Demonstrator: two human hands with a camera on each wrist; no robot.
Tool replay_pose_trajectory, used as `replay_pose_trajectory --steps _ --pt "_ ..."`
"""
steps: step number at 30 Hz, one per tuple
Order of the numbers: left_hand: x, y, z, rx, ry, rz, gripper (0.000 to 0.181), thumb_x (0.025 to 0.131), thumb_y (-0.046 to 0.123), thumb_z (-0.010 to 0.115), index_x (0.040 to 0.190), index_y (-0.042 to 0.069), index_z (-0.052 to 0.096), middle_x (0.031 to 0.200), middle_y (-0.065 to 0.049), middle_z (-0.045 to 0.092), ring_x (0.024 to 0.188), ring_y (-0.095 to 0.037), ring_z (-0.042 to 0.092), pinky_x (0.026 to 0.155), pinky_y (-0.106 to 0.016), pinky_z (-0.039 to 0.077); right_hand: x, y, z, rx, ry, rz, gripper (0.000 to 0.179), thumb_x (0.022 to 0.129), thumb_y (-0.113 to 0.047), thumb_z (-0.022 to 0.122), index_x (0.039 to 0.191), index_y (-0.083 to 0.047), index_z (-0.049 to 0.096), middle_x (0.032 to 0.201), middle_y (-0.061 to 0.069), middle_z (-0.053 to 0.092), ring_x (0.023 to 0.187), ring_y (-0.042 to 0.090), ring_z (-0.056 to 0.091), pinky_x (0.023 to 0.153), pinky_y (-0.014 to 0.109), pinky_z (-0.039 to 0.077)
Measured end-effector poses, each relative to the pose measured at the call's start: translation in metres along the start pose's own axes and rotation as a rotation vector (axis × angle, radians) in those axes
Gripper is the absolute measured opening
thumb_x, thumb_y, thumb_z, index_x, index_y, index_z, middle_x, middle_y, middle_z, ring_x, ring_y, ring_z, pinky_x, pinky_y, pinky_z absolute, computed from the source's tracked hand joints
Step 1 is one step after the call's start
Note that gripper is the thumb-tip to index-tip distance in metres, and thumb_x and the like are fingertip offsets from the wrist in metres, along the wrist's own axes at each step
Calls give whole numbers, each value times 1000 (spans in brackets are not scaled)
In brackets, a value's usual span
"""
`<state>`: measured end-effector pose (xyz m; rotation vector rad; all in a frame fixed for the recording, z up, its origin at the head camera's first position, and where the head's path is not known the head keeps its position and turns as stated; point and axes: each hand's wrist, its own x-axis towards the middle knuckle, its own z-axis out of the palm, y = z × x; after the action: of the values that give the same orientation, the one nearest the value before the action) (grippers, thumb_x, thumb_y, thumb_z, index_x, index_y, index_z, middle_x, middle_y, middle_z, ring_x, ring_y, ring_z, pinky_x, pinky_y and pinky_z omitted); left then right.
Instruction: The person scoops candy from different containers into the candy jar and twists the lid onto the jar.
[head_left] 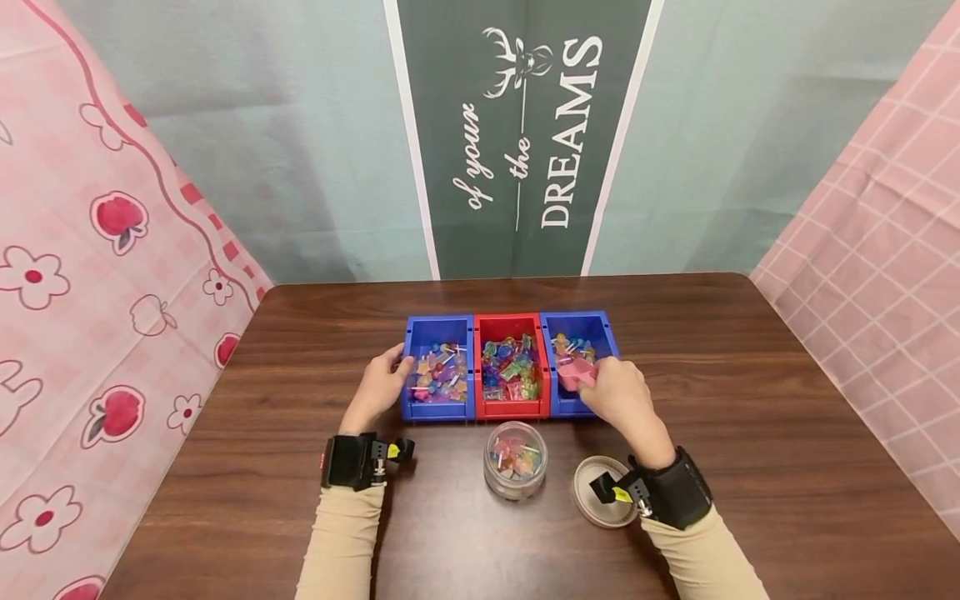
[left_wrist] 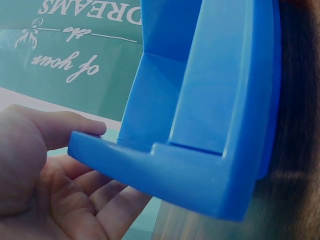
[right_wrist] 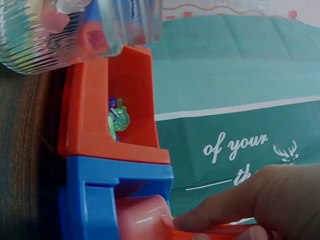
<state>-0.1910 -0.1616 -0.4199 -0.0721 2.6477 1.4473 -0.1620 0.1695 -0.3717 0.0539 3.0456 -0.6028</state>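
Note:
Three bins stand side by side: a left blue bin (head_left: 438, 412), a red bin (head_left: 512, 409) and a right blue bin (head_left: 573, 322), each with small colourful translucent pieces inside. My left hand (head_left: 378, 385) grips the outer side wall of the left blue bin, thumb at the rim and fingers outside, as the left wrist view shows. With my right hand (head_left: 621, 392) I hold a pink scoop (head_left: 576, 373) by its handle, its bowl down in the right blue bin over the pieces. In the right wrist view the scoop's bowl (right_wrist: 142, 215) sits between that bin's walls.
A clear jar (head_left: 516, 485) with similar pieces in it stands in front of the red bin. To its right lies a round lid (head_left: 602, 510), partly under my right wrist's camera. Behind the brown table (head_left: 225, 467) hangs a green curtain (head_left: 330, 208).

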Motion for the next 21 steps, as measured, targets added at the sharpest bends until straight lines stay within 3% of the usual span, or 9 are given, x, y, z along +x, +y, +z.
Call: replay_pose_trajectory --steps 10,21 --pt "-2 1 0 -7 -4 -5 48 103 16 40 146 -5 34 141 -29 49 127 -39 52 109 -52 41 4 1 10 18 49 4 28 80 -18 64 60 -6 49 63 12 53 59 26 48 51 31 36" --pt "-1 1 0 6 -1 -8 48 103 18 41 145 -5 35 139 -28 51 125 -38 54 108 -52 43 10 0 19 37 42 18 27 81 -18 64 63 -2 53 63 12 53 59 25 49 51 29 36"
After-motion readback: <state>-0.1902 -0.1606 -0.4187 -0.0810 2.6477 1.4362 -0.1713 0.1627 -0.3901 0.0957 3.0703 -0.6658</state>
